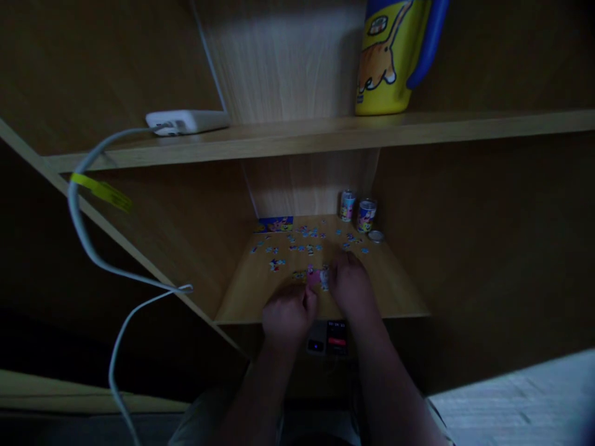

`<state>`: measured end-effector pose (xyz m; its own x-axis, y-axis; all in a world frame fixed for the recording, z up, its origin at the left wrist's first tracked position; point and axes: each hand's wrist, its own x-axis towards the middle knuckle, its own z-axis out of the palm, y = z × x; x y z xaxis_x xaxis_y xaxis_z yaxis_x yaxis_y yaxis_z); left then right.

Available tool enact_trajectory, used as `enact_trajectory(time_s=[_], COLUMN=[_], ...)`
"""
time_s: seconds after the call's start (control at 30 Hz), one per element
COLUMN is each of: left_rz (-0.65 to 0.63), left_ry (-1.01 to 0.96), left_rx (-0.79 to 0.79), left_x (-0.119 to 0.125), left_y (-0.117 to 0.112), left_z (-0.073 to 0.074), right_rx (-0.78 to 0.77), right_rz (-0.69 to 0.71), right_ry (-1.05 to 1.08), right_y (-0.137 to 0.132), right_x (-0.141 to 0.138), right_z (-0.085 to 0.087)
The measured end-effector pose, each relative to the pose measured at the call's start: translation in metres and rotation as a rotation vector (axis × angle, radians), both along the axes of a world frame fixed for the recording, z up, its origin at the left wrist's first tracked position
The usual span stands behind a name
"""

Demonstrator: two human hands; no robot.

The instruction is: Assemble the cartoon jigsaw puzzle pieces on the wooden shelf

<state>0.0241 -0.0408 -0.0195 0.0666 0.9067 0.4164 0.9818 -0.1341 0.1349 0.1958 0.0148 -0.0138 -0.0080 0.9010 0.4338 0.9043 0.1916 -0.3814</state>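
Over the pale wooden lower shelf (246, 300), the left hand (288, 311) and right hand (351, 282) sit apart, flanking a pink-and-white cluster of small jigsaw pieces (314, 276); whether either grips one, I cannot tell. Uneven pressing might split the cluster.

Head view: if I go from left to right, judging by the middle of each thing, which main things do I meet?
Yellow tag → white device → left hand → pink puzzle piece → right hand → mug.

Mug (383, 74) cut off at top; puzzle pieces (310, 249): designs too small.
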Motion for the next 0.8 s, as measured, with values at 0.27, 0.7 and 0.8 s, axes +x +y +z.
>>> enact_trajectory(time_s=[0.27,0.7,0.8], left_rz=[0.021,0.003,-0.031], left_ry=[0.011,0.057,0.035], left_rx=[0.018,0.027,0.039], left_x=[0.0012,0.0019,0.0002], left_y=[-0.0029,-0.004,-0.0029], left_z=[0.0054,0.0043,0.0016], right_rx=[0.011,-0.018,-0.018], right_rz=[0.072,0.087,0.041], right_ry=[0.129,0.198,0.169], right_y=[0.0005,0.003,0.0024], right_x=[0.0051,0.0043,0.0023], right_z=[0.0007,-0.0019,-0.0009])
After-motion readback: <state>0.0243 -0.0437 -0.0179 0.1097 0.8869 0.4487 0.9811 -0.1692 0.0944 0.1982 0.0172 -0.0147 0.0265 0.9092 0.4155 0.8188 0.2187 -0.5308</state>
